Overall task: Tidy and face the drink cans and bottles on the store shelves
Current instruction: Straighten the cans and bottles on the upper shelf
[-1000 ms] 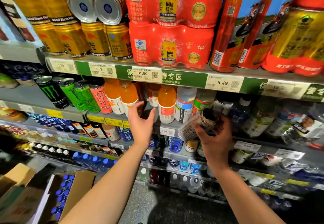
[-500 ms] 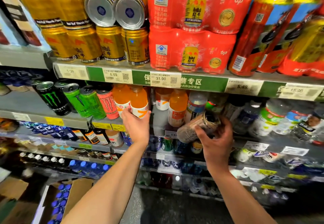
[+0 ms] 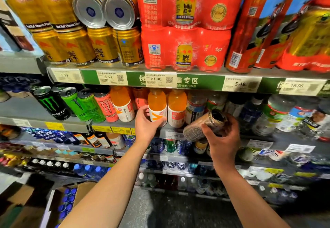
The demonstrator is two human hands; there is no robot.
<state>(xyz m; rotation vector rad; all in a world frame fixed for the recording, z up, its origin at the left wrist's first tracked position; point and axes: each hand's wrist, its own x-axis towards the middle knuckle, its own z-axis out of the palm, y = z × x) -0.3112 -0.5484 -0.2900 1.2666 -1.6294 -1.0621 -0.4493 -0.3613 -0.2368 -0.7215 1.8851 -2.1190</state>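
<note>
My left hand [image 3: 145,123] grips an orange drink bottle [image 3: 157,105] by its white label; the bottle stands upright at the front of the second shelf, between two other orange bottles [image 3: 176,108]. My right hand [image 3: 221,136] holds a brown bottle [image 3: 203,124] with a dark cap, tilted nearly flat in front of the same shelf. Left of the orange bottles stand black, green and pink energy cans [image 3: 84,104].
The top shelf carries gold cans [image 3: 103,45], two lying on their sides, red multipacks [image 3: 184,47] and tall red cans [image 3: 250,28]. Clear bottles [image 3: 275,115] fill the shelf right of my hands. Lower shelves hold small bottles. Open cardboard boxes [image 3: 59,204] sit on the floor at lower left.
My left hand moved from an empty reach into the shelf onto an orange bottle and drew it to the shelf front. My right hand has kept hold of the tilted brown bottle.
</note>
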